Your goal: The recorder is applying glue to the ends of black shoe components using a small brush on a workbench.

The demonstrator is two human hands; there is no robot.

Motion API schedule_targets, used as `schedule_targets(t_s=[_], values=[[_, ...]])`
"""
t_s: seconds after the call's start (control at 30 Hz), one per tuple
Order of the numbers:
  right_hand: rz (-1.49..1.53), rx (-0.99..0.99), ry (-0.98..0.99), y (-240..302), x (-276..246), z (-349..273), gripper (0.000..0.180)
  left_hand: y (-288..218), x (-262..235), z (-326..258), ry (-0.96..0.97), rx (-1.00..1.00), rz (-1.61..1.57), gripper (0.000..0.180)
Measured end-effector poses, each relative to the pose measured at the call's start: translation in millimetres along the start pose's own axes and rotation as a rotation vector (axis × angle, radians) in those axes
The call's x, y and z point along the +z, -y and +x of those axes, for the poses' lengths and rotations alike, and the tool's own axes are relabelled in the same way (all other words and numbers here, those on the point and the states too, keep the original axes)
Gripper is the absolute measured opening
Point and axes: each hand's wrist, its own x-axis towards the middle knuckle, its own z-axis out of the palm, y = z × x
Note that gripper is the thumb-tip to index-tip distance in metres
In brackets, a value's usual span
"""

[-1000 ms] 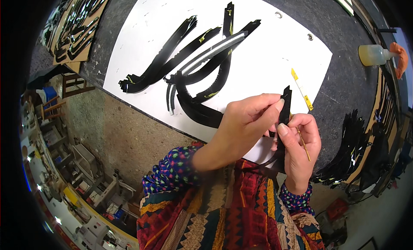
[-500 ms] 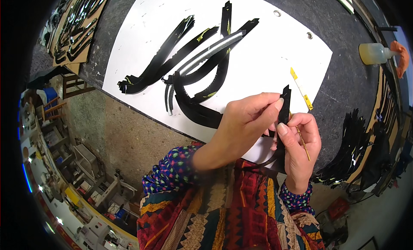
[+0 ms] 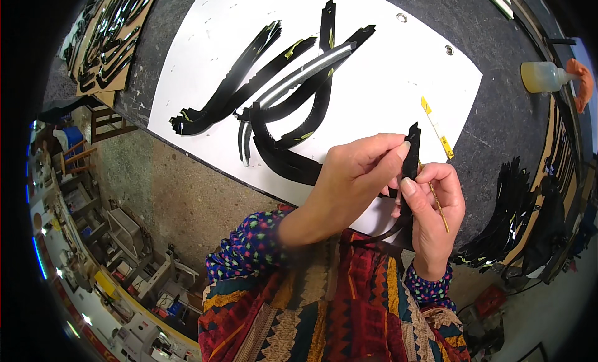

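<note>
A flat black strip (image 3: 410,163) with a notched end stands upright between my hands at the front right of the white sheet (image 3: 374,94). My left hand (image 3: 358,181) pinches it just below its tip. My right hand (image 3: 436,206) grips it lower down, thumb over its face, and a thin gold-coloured rod (image 3: 438,207) lies among the same hand's fingers. The strip's lower part curves toward my lap and is partly hidden. Beyond my left hand lie several black strips (image 3: 268,79), some with yellowish marks, and a shiny grey strip (image 3: 305,72) across them.
A slim yellow-and-white piece (image 3: 436,126) rests on the sheet's right side. A bottle of yellowish liquid (image 3: 541,77) is on the far right. Bundled black strips (image 3: 507,206) lie at the right edge, and more black pieces (image 3: 118,35) on a brown board at the far left.
</note>
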Motion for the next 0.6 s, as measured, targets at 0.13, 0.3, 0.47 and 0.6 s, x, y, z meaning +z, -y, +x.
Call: schedule_targets(t_s=[0.13, 0.3, 0.47, 0.6], values=[[-0.002, -0.007, 0.000, -0.1, 0.4, 0.1, 0.018, 0.4, -0.6, 0.4, 0.005, 0.005, 0.011, 0.025], [-0.002, -0.004, -0.002, 0.7, 0.6, 0.0, 0.018, -2.3, -1.5, 0.6, 0.019, -0.026, 0.022, 0.024], [-0.001, -0.007, 0.011, -1.1, -0.7, -0.2, 0.018, -1.2, -2.4, 0.6, 0.023, -0.033, 0.006, 0.025], [-0.006, -0.007, 0.008, -0.1, -0.5, -0.5, 0.018, -2.5, -2.0, 0.6, 0.027, -0.041, -0.008, 0.025]])
